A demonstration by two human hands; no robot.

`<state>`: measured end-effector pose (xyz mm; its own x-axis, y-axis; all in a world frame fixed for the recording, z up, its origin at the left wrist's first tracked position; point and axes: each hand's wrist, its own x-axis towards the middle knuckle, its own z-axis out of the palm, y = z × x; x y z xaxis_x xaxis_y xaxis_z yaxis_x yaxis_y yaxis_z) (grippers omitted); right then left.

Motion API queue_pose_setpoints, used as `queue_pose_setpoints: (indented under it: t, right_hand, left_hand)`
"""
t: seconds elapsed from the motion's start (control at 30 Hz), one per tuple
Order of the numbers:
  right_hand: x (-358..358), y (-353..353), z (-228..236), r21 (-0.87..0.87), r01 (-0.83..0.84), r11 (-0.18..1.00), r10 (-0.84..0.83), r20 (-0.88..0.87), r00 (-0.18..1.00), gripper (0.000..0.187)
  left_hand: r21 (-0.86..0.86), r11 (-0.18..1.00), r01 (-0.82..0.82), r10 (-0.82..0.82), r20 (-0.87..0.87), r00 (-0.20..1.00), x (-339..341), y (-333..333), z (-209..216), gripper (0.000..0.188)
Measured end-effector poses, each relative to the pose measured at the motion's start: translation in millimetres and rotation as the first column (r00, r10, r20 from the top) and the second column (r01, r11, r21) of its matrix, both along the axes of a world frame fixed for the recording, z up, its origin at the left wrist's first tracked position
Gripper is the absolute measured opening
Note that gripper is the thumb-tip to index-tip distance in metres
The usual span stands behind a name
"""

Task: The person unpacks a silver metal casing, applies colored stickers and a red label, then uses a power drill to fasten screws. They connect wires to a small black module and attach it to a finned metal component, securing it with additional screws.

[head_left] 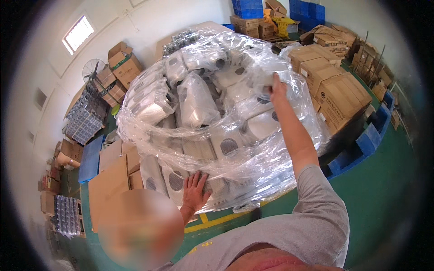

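Looking down through the head camera: a tall stack of bagged white housings (pixel 199 97), each with a round dark grille, bundled under loose clear stretch film (pixel 226 162) and filling the middle of the picture. Standing on a yellow floor line over green floor, with a blue pallet (pixel 361 149) of brown cartons (pixel 339 97) just beside it on the right.

Left hand (pixel 195 190) low on the near face of the stack — fingers spread, palm pressed flat on the film over one bagged unit, gripping nothing. Right hand (pixel 276 86) far up and away, arm stretched nearly straight, fingers closed on a fold of film at the top right shoulder of the stack; cannot tell whether a unit is caught in that pinch as well, since the film hides the fingertips.

So the bundle between the two hands: long axis upright, leaning away from the body in this view, top rim well beyond the left hand and only within reach of the right. Film running from the right hand's pinch down and leftward in a slack band toward the left palm — loose and rucked there, drawn tighter near the top.

Further off: flattened cardboard (pixel 110 180) to the lower left, more cartons and a fan (pixel 93 70) along the white wall, blue crates (pixel 247 8) at the back.
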<state>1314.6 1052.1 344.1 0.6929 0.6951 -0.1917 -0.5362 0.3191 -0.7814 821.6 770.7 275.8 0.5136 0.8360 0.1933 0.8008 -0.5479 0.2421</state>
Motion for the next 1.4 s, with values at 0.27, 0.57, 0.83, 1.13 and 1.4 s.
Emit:
queue_pose_setpoints:
  t: [0.27, 0.57, 0.83, 1.13, 1.4]
  right_hand:
    - [-91, -138, 64, -0.089, -0.077, 0.993, 0.067, -0.110, 0.992, 0.037]
    - [-177, -410, 99, -0.080, -0.104, 0.991, 0.101, -0.038, 0.994, 0.028]
    - [-187, -584, 56, -0.095, -0.125, 0.988, 0.132, 0.064, 0.989, 0.033]
    - [-168, -675, 7, -0.080, -0.463, 0.883, 0.469, 0.089, 0.879, 0.069]
    - [-204, -692, -38, -0.218, -0.789, 0.574, 0.813, 0.040, 0.581, 0.063]
  left_hand:
    - [0.073, 0.997, 0.025, -0.030, 0.061, 0.998, -11, 1, -7, 0.069]
    - [0.107, 0.994, 0.023, -0.045, 0.213, 0.976, -26, -8, -19, 0.064]
    - [-0.060, 0.991, 0.117, -0.061, 0.577, 0.815, -48, 16, -62, 0.061]
    - [-0.547, 0.720, 0.426, 0.624, 0.780, -0.053, -11, -132, 13, 0.088]
    - [-0.637, 0.695, 0.335, 0.719, 0.620, -0.313, -134, -336, -17, 0.065]
